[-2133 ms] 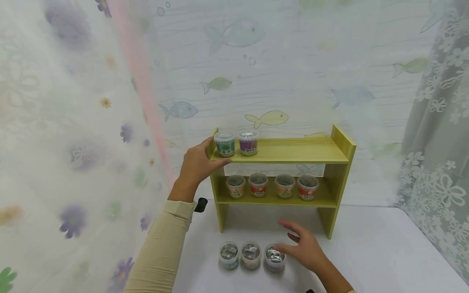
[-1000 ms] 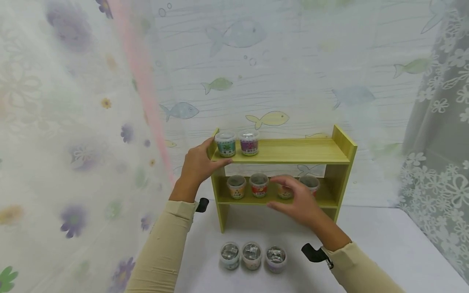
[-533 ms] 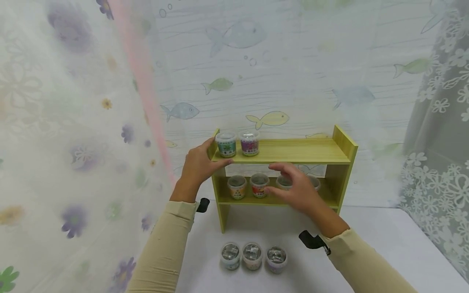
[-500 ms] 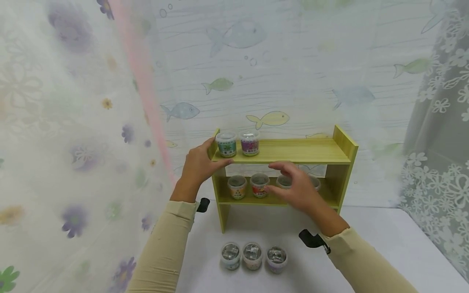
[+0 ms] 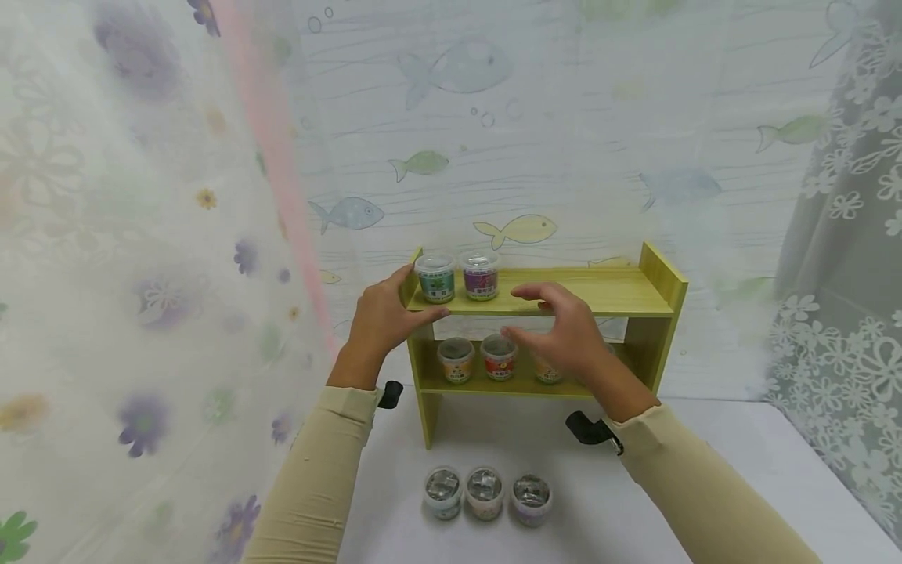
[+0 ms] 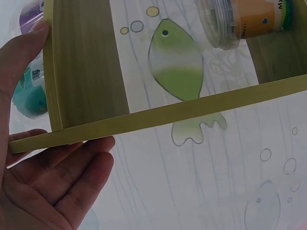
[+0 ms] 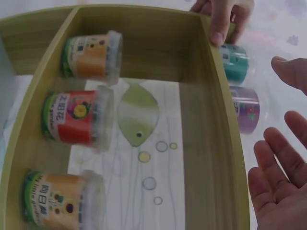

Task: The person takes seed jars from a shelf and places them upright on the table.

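Observation:
My left hand (image 5: 383,319) grips the upper left corner of a small yellow-green wooden shelf (image 5: 578,291). In the left wrist view its thumb lies on the top board's front edge, with the fingers against the outside of the side panel (image 6: 163,114). Beside that hand on the top board stand a green-labelled lidded plastic tub (image 5: 437,280) and a purple-labelled one (image 5: 481,277). My right hand (image 5: 567,333), thumb and fingers spread and holding nothing, hovers before the shelf to the right of the purple tub. It partly hides the tubs behind it.
On the middle board stand several tubs, among them an orange-labelled tub (image 5: 456,362) and a red-labelled tub (image 5: 499,360). Three more tubs stand on the white table in front: a blue one (image 5: 443,493), a pale one (image 5: 484,493) and a purple one (image 5: 532,500). A fish-print curtain (image 5: 564,133) hangs behind.
My right hand has risen from near the right-hand table tub, past the middle board, to the top board's front edge. My left hand keeps its place on the shelf corner.

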A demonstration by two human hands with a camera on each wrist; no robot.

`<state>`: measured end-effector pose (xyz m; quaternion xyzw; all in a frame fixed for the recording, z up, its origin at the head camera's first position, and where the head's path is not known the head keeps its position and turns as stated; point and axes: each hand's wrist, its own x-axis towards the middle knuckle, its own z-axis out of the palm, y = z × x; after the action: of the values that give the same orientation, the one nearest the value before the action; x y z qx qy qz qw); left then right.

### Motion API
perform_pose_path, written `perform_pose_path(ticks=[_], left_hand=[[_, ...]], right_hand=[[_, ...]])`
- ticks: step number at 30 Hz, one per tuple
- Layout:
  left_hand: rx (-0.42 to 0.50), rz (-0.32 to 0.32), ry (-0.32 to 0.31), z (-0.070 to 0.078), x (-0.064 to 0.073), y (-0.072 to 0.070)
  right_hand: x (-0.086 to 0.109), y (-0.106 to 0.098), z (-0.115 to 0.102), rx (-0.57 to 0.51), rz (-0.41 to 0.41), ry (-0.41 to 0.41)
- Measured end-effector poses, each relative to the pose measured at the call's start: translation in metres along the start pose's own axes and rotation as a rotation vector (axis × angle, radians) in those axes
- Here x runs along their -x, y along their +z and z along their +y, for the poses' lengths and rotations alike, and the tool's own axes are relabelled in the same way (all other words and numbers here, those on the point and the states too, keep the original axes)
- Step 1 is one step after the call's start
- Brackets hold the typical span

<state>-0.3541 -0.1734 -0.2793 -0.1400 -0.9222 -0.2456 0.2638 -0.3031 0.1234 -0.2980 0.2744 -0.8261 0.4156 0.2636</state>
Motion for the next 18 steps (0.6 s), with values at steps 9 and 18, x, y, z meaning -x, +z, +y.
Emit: perform_pose_path(ticks=[9, 18], left_hand=[[-0.005, 0.008, 0.001, 0.001, 0.001, 0.001], [-0.003, 0.009, -0.012, 0.003, 0.002, 0.0]], right_hand=[[-0.029, -0.001, 0.002, -0.018, -0.062, 0.089], [-0.056, 0.001, 0.004, -0.103, -0.106, 0.222]])
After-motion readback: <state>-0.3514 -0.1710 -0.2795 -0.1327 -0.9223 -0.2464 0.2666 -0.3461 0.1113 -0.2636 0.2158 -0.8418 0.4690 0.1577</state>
